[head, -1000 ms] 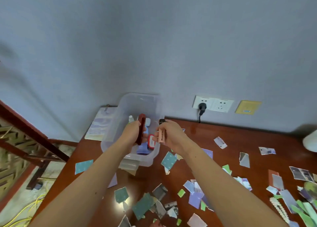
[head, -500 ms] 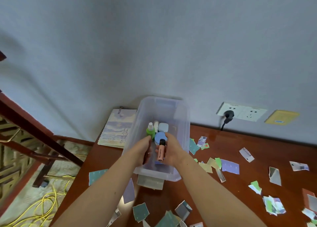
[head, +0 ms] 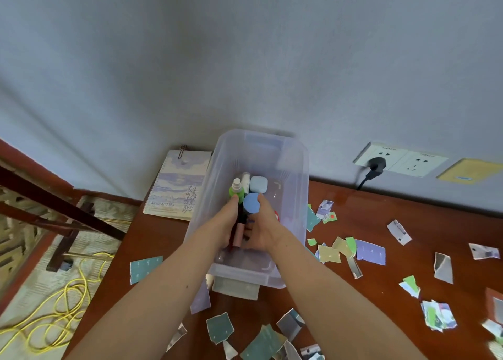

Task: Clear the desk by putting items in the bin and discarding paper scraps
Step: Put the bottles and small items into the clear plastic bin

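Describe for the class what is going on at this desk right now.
A person has the left hand and the right hand down inside a clear plastic bin on the wooden desk. A pink pen lies between them; whether either hand grips it is unclear. A green bottle, a pale blue case and a round blue lid are already in the bin. Many paper scraps lie scattered over the desk.
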### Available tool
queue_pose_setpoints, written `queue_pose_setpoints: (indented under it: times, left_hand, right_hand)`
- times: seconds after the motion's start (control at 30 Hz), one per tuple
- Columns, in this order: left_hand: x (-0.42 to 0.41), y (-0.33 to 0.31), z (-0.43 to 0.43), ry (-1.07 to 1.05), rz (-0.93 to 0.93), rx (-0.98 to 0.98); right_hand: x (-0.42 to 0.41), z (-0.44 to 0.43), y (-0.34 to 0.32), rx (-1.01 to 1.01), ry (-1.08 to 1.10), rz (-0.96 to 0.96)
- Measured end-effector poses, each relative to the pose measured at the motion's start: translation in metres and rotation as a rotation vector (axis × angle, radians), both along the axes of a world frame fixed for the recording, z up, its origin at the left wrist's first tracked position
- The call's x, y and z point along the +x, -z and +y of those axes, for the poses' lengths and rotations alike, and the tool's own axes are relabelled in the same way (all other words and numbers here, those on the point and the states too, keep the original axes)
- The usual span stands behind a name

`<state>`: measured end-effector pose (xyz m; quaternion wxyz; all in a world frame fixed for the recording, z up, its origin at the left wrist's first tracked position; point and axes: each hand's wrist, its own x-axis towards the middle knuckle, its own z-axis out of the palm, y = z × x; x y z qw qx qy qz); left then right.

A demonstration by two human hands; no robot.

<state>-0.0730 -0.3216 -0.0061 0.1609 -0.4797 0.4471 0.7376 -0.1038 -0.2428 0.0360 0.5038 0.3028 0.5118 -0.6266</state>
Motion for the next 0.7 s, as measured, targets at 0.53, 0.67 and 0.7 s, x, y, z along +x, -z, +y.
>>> queue_pose_setpoints:
  times: [0.53,0.67,0.7]
  left_hand:
    - [0.011,-0.075,0.043,-0.224,0.316,-0.394]
    - [0.02,-0.1,0.089,-0.222,0.432,-0.406]
    - [0.023,-0.104,0.101,-0.205,0.458,-0.417]
  right_hand:
    - [0.003,0.064,-0.062,-0.045,0.012,0.67]
    - [0.016,0.113,-0.071,0.028,0.104,0.791]
    - [0.02,0.125,-0.071,0.043,0.126,0.803]
